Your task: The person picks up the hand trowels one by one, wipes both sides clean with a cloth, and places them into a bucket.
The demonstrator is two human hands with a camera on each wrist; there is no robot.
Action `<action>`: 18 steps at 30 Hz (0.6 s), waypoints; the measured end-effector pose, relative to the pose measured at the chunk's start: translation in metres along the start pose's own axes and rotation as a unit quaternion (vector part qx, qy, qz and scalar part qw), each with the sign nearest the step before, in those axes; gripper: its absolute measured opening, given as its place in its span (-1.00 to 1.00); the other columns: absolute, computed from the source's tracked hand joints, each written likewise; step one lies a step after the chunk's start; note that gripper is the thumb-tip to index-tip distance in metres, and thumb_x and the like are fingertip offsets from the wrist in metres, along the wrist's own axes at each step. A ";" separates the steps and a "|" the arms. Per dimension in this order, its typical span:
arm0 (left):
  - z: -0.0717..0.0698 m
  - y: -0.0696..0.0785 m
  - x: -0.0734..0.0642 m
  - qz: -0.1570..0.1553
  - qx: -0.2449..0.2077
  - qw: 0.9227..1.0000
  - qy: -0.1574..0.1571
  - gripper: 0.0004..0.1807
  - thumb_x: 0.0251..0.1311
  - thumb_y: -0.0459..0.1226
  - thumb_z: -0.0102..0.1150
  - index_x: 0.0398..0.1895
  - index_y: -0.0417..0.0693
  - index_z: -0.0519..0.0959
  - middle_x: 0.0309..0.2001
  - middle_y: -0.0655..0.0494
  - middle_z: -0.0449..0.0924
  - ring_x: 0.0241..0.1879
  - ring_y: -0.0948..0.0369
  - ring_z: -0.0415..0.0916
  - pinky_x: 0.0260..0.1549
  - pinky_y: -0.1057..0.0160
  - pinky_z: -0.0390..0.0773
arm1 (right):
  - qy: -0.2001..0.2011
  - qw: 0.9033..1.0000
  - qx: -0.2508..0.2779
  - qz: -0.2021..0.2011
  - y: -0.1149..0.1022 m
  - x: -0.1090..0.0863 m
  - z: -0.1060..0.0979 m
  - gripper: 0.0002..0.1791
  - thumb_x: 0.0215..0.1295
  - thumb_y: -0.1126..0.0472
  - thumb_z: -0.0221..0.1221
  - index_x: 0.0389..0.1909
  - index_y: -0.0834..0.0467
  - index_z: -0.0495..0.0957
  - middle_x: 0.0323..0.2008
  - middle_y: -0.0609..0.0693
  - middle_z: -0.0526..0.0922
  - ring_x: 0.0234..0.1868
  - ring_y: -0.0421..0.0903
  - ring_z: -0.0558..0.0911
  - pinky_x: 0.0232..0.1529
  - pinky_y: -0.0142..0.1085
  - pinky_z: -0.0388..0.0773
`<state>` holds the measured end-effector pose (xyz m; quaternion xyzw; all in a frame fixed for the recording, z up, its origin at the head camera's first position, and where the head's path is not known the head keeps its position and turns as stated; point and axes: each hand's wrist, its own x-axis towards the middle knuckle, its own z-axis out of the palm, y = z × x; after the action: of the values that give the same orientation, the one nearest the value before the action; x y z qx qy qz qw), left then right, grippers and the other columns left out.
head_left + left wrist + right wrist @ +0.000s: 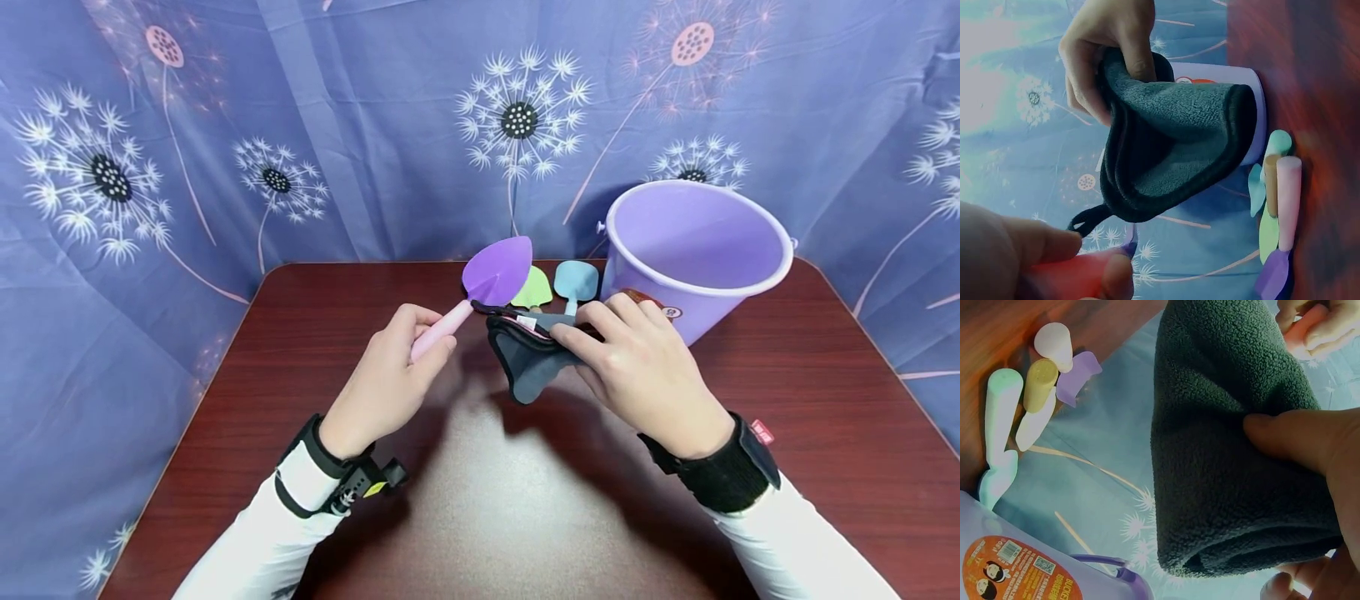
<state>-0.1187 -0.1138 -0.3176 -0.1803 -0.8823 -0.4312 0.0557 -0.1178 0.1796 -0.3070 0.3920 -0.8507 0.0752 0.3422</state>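
My left hand (390, 379) grips the pink handle of a toy shovel (501, 271), its purple blade pointing up and away. The right hand (648, 371) pinches a folded dark grey cloth (534, 367) with black edging, held above the table. In the left wrist view, the cloth (1179, 119) sags open between its folded layers. Its black hanging loop (1088, 220) comes close to the left fingertips; whether they touch cannot be told. A thumb presses on the fuzzy cloth (1235, 456) in the right wrist view.
A purple bucket (678, 304) stands at the table's back right. Beside it lie a blue shovel (576, 281), a light green one (534, 287) and another purple shovel (1274, 273) with a pink handle. Dandelion-print fabric (375, 125) hangs behind the dark red table (300, 333).
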 end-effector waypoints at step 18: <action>-0.007 0.003 0.005 -0.093 -0.185 0.973 -0.106 -0.61 0.50 0.00 -0.06 -0.30 -0.10 0.54 -0.48 -0.06 0.53 -0.62 0.18 0.14 -0.64 0.31 0.11 | 0.070 0.997 -0.023 0.015 0.001 0.004 -0.006 -0.74 0.37 0.21 0.07 -0.03 0.11 0.64 -0.18 0.13 0.58 -0.23 0.20 0.50 -0.42 0.00 0.29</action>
<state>-0.1223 -0.1161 -0.3097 -0.1490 -0.8010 -0.5687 -0.1131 -0.1174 0.1801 -0.2995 0.3651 -0.8321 0.0883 0.4082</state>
